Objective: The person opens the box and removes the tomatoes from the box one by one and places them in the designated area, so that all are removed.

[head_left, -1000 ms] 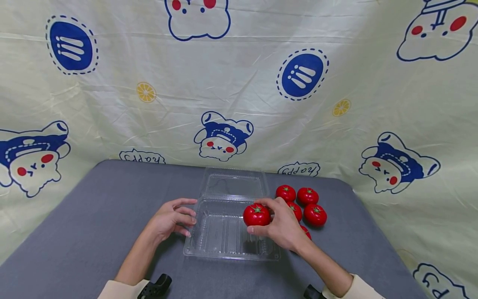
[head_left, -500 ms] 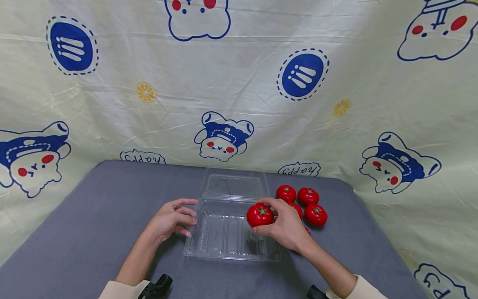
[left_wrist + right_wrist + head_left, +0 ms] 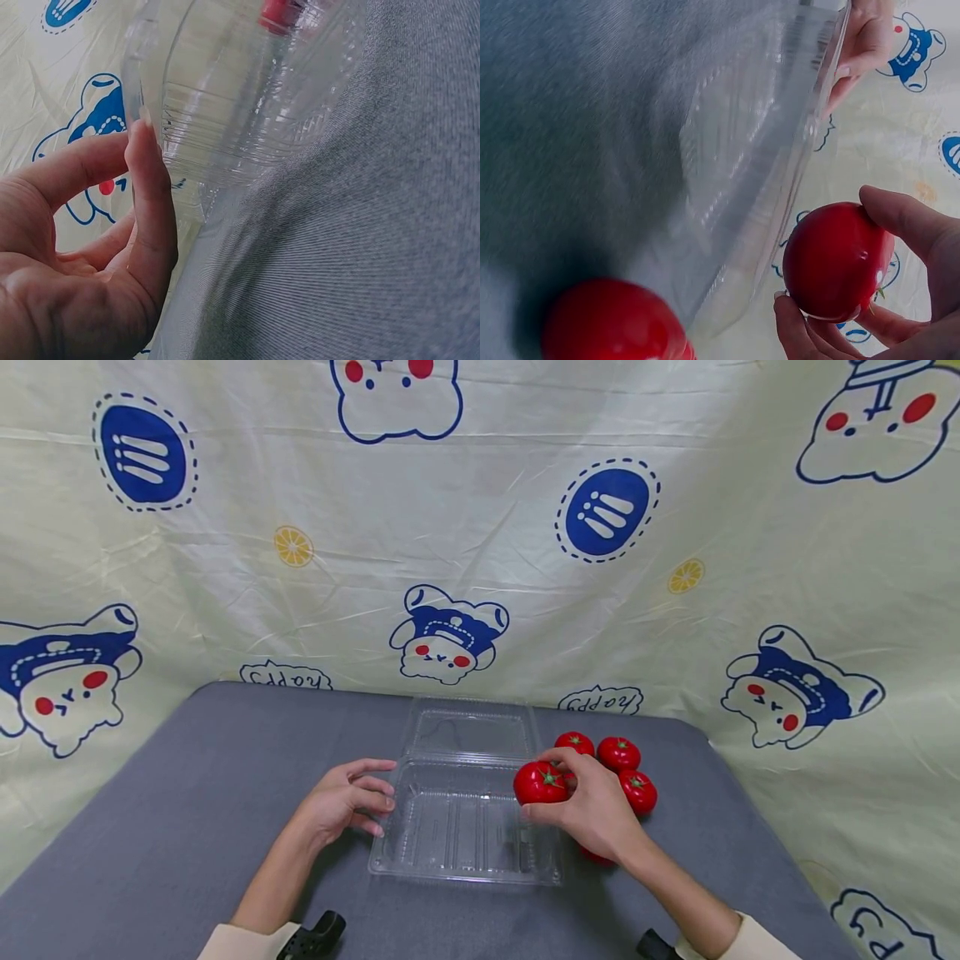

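In the head view, my right hand (image 3: 596,806) grips a red tomato (image 3: 541,783) between thumb and fingers, above the right side of a clear plastic clamshell box (image 3: 450,870). The right wrist view has the same tomato (image 3: 836,262) off the table, its green stem end turned toward the palm. My left hand (image 3: 341,802) is at the box's left edge, fingers loosely bent. A fingertip meets the clear rim (image 3: 139,82) in the left wrist view. The box lies with its lid (image 3: 472,731) folded back, and I see no tomato inside.
Several more tomatoes stand close together right of the box, including one at the back (image 3: 618,753) and one beside my right hand (image 3: 639,792); others are partly hidden by that hand. A grey cloth (image 3: 225,793) covers the table. A printed curtain (image 3: 480,527) hangs behind it.
My right hand has moved to the right with the tomato, from over the box's inside toward its right edge. My left hand and the box have stayed in place.
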The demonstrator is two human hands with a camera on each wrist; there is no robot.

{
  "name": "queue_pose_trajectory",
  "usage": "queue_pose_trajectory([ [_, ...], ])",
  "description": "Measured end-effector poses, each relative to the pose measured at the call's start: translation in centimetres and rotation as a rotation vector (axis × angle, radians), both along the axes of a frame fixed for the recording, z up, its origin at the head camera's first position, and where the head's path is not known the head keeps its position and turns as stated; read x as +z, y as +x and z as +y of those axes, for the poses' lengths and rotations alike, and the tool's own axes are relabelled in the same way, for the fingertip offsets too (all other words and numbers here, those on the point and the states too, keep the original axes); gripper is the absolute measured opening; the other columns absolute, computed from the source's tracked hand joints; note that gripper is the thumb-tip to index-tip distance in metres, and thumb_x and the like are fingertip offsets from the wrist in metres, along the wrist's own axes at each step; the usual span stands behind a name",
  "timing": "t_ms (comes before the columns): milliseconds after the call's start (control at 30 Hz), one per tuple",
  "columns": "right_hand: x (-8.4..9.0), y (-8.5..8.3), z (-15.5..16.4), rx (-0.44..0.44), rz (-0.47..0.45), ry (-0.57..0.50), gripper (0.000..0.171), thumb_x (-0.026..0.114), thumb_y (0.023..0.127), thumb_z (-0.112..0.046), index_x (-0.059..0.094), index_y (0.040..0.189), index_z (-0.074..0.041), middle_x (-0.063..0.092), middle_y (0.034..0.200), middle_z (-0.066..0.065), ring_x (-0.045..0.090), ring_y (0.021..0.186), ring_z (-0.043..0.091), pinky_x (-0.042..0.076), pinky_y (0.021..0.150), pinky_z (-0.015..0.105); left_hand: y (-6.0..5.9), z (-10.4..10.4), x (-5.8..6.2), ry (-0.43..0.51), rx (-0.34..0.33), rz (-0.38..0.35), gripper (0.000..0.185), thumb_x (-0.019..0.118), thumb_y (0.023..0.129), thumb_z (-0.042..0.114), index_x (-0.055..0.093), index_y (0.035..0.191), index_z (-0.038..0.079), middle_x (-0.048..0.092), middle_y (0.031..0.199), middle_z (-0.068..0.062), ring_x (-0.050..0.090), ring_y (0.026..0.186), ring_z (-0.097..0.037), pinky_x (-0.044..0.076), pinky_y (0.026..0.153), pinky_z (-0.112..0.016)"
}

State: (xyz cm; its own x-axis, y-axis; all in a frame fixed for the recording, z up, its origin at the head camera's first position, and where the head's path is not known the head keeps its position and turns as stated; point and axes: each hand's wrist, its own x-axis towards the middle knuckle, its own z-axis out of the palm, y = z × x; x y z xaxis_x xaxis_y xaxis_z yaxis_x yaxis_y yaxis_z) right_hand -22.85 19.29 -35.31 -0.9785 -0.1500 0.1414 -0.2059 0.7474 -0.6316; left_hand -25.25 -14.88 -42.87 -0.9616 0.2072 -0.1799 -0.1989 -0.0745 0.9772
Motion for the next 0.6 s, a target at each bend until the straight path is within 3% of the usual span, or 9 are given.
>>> queue_pose_trajectory([
  [400, 0.3, 0.2, 2.4, -0.05, 0.004, 0.091, 0.077, 0.091, 0.069, -0.031, 0.059, 0.137, -0.018, 0.061, 0.129, 0.016, 0.06, 0.112, 0.036, 0.063, 0.073, 0.048, 0.0, 0.1, 0.0, -0.017, -0.001, 0.002, 0.067, 0.072, 0.082, -0.007, 0.048, 0.144, -0.002, 0.067, 0.093, -0.006, 0.066, 0.07, -0.016, 0.061, 0.053, -0.034],
  [600, 0.5, 0.3, 3.8, -0.064, 0.014, 0.103, 0.069, 0.089, 0.073, -0.032, 0.061, 0.134, -0.017, 0.062, 0.126, 0.016, 0.06, 0.11, 0.036, 0.063, 0.073, 0.047, 0.0, 0.1, 0.1, -0.018, 0.001, 0.004, 0.067, 0.072, 0.083, -0.007, 0.047, 0.145, -0.002, 0.067, 0.094, -0.007, 0.066, 0.07, -0.016, 0.061, 0.053, -0.034],
])
